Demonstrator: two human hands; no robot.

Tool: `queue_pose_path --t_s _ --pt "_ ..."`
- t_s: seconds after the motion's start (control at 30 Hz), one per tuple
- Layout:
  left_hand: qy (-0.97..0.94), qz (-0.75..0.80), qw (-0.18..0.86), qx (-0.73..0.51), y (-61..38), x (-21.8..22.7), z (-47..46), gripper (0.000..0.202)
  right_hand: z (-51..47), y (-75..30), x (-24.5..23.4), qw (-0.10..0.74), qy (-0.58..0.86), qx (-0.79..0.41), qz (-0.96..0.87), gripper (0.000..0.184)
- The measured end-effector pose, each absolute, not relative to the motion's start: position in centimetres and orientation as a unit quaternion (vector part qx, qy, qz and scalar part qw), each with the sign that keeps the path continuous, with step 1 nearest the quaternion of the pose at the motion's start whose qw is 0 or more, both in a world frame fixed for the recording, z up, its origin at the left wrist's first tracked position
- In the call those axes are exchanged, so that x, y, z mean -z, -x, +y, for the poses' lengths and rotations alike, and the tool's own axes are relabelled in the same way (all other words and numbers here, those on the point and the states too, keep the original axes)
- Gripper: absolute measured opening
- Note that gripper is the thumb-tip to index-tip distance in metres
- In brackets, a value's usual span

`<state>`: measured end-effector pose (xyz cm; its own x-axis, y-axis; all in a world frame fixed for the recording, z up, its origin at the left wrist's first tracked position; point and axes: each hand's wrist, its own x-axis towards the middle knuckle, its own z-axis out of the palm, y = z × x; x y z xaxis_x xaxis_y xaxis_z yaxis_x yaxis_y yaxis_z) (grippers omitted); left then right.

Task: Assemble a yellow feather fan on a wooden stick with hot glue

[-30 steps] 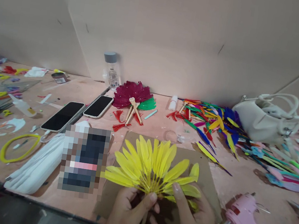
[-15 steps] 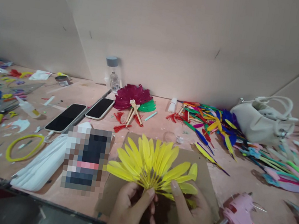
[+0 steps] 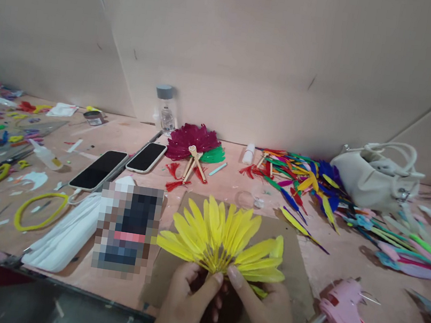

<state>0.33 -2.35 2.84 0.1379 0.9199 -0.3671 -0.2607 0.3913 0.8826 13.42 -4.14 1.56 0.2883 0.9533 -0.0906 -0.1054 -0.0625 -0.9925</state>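
Observation:
A fan of yellow feathers [image 3: 224, 236] lies spread on a brown cardboard sheet [image 3: 296, 271] near the table's front edge. My left hand [image 3: 183, 308] pinches the fan's base where the quills meet, thumb on top. My right hand [image 3: 261, 317] is closed beside it, its forefinger pressing the quills at the same base. The lower right feathers are partly hidden under my right hand.
A pink glue gun [image 3: 354, 320] lies at the right of the cardboard. Loose coloured feathers [image 3: 310, 181] and a white handbag [image 3: 375, 174] fill the back right. Two phones [image 3: 118, 163], a finished maroon and green fan [image 3: 196, 145], a bottle [image 3: 164, 108] and white masks [image 3: 67, 234] sit left.
My right forefinger has slid left along the feathers to the fan's base, beside my left thumb. The fan has shifted slightly away from me.

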Motion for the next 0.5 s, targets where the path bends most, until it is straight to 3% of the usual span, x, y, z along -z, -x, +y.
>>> queue_pose_path --t_s 0.17,0.3,0.5 --pt "-0.343 0.407 0.705 -0.469 0.02 -2.67 -2.69 0.026 -4.20 -13.72 -1.39 0.577 0.584 -0.439 -0.366 0.036" --pt "-0.339 0.333 0.735 -0.484 0.29 -2.15 -2.73 0.029 -4.03 -13.69 -1.51 0.573 0.589 -0.433 -0.370 0.038" --pt "-0.298 0.357 0.709 -0.530 -0.03 -1.96 -2.47 0.035 -3.92 -14.16 -1.85 0.618 0.588 -0.382 -0.357 0.032"
